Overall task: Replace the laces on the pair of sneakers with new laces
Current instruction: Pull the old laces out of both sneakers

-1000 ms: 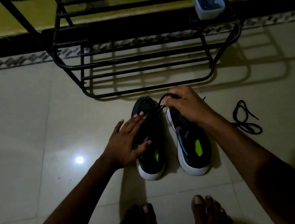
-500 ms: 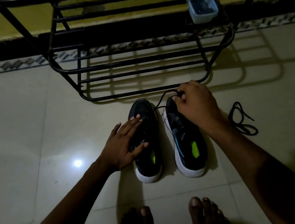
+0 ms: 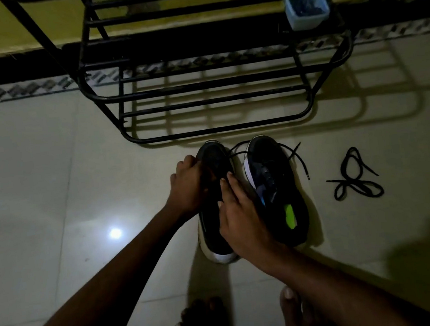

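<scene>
Nearest, bare feet [image 3: 200, 322] on the tiled floor [image 3: 50, 181]. Just beyond, right hand [image 3: 242, 221]: lies flat over the heel half of the left sneaker [image 3: 214, 157], fingers straight, slightly spread, gripping nothing. Left hand [image 3: 188, 186]: curls against the same sneaker's forefoot, holding it; cannot tell whether a lace is pinched. Just beside, right sneaker [image 3: 277, 182], loose lace ends [image 3: 302, 166] trailing on the tiles. Well apart to the right, a coiled black lace [image 3: 348, 182]. Farther back, metal rack [image 3: 213, 85] carrying a small plastic tub [image 3: 304, 5].
</scene>
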Demonstrator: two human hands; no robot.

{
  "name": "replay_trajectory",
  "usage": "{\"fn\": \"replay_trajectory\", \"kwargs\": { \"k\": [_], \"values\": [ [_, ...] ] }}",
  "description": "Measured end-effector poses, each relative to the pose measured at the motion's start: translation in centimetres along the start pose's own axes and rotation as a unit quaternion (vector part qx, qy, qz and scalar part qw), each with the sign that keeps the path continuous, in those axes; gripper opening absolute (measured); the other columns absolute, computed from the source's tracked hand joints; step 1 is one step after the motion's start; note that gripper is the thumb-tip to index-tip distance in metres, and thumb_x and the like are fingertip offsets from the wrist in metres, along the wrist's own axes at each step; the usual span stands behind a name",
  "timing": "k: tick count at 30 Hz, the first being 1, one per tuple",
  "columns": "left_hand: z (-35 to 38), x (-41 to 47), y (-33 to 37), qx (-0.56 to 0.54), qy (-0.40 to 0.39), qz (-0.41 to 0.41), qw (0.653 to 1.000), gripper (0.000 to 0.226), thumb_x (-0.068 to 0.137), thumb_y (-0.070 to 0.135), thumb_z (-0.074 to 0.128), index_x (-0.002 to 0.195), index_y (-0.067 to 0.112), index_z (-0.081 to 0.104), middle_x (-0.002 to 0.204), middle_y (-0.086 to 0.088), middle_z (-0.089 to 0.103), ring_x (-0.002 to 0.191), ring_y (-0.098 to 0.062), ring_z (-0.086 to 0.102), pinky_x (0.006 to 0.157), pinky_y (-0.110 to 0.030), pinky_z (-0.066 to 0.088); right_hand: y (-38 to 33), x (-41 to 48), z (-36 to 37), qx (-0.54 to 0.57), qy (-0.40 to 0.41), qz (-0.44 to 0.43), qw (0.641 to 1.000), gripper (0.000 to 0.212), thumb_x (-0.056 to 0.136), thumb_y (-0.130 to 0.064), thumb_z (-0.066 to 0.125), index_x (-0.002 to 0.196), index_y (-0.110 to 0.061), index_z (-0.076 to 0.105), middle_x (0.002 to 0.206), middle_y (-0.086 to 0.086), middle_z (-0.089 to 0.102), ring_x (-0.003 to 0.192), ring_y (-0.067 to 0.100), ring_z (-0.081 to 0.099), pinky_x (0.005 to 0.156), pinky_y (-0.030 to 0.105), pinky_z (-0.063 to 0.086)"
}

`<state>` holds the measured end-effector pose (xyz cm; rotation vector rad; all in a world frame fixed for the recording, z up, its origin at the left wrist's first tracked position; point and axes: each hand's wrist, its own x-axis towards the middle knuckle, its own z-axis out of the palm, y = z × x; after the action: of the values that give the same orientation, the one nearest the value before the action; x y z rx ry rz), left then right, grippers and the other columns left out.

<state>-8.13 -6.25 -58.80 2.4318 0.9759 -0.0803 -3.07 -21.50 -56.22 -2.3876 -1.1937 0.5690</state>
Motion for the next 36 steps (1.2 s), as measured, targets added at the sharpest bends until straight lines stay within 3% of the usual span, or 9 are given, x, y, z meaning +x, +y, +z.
{"fn": "replay_trajectory", "kwargs": {
  "k": [5,9,12,15,20,25,29,33,36],
  "values": [
    [-1.3,0.1,0.9,-0.261,0.015,-0.038,0.965,0.006,0.093,0.009,0.062,0.092,0.012,0.057,0.091,-0.005,0.071,0.087,-0.024,0.067,0.081,-0.04,0.053,-0.3,-0.2,0.3,-0.004,-0.003,-0.003,1.0,0.068,0.091,0.0,0.058,0.153,0.0,0.031,0.166,0.011,0.016,0.147,0.033,0.034,0.114,0.035,0.035],
    [-3.7,0.4,1.4,-0.485,-0.024,-0.077,0.871,0.034,0.078,0.006,0.072,0.1,0.01,0.047,0.08,-0.016,0.066,0.067,-0.023,0.063,0.061,-0.034,0.05,0.0,-0.4,0.6,-0.021,0.024,0.025,0.999,0.072,0.079,0.008,0.061,0.148,0.004,0.041,0.16,0.017,0.031,0.143,0.039,0.039,0.115,0.041,0.03],
    [-4.2,0.4,-0.2,-0.214,0.031,0.033,0.976,0.05,0.07,0.015,0.07,0.11,0.012,0.04,0.066,-0.005,0.061,0.049,-0.02,0.056,0.043,-0.025,0.036,-0.1,-0.4,0.1,-0.012,-0.017,0.021,1.0,0.07,0.087,0.011,0.049,0.154,0.003,0.029,0.164,0.019,0.019,0.151,0.035,0.022,0.12,0.033,0.011],
    [-3.9,0.0,-0.8,-0.06,0.132,0.058,0.988,0.048,0.078,0.018,0.077,0.117,0.014,0.049,0.062,0.004,0.057,0.052,-0.022,0.058,0.046,-0.026,0.035,-0.1,-0.1,-0.1,-0.042,-0.048,0.026,0.998,0.069,0.091,0.006,0.048,0.155,0.001,0.024,0.165,0.019,0.014,0.152,0.035,0.019,0.124,0.039,0.017],
    [-3.8,-0.5,0.1,-0.528,0.065,-0.157,0.832,0.015,0.085,-0.007,0.068,0.097,0.002,0.066,0.064,-0.005,0.067,0.058,-0.02,0.06,0.057,-0.026,0.047,-0.6,-0.2,0.1,-0.088,-0.059,0.047,0.993,0.07,0.095,-0.007,0.053,0.156,0.002,0.019,0.166,0.022,0.008,0.149,0.041,0.022,0.123,0.048,0.021],
    [-4.8,-1.3,-2.5,-0.168,0.021,0.054,0.984,0.022,0.074,0.0,0.074,0.088,0.017,0.073,0.062,0.008,0.062,0.053,-0.005,0.056,0.057,-0.018,0.043,-0.6,0.2,-0.4,-0.091,-0.033,0.064,0.993,0.076,0.092,-0.008,0.062,0.155,0.003,0.021,0.166,0.021,0.001,0.152,0.039,0.017,0.124,0.045,0.02],
    [-5.2,-1.7,-5.5,-0.059,0.014,0.152,0.987,0.015,0.08,0.007,0.082,0.091,0.016,0.079,0.079,-0.001,0.068,0.068,-0.013,0.064,0.062,-0.022,0.049,-1.0,0.4,-0.6,-0.101,-0.047,0.05,0.993,0.076,0.094,-0.013,0.06,0.157,-0.001,0.018,0.167,0.019,-0.003,0.152,0.037,0.017,0.123,0.042,0.017],
    [-3.8,-1.7,-5.9,0.013,0.142,0.117,0.983,0.014,0.087,-0.003,0.067,0.087,0.009,0.074,0.088,-0.011,0.058,0.085,-0.034,0.055,0.069,-0.035,0.045,-1.0,0.4,-0.7,-0.099,-0.048,0.049,0.993,0.077,0.094,-0.013,0.059,0.157,-0.001,0.016,0.167,0.017,-0.007,0.152,0.036,0.016,0.123,0.042,0.016],
    [-3.9,-1.9,-4.5,-0.295,0.156,-0.052,0.941,0.015,0.095,-0.003,0.061,0.088,0.01,0.064,0.097,-0.01,0.063,0.097,-0.027,0.062,0.089,-0.028,0.054,-0.8,0.4,-0.6,-0.081,-0.053,0.07,0.993,0.077,0.095,-0.01,0.056,0.158,0.0,0.013,0.167,0.016,-0.01,0.154,0.036,0.01,0.125,0.042,0.016]
  ]
}}
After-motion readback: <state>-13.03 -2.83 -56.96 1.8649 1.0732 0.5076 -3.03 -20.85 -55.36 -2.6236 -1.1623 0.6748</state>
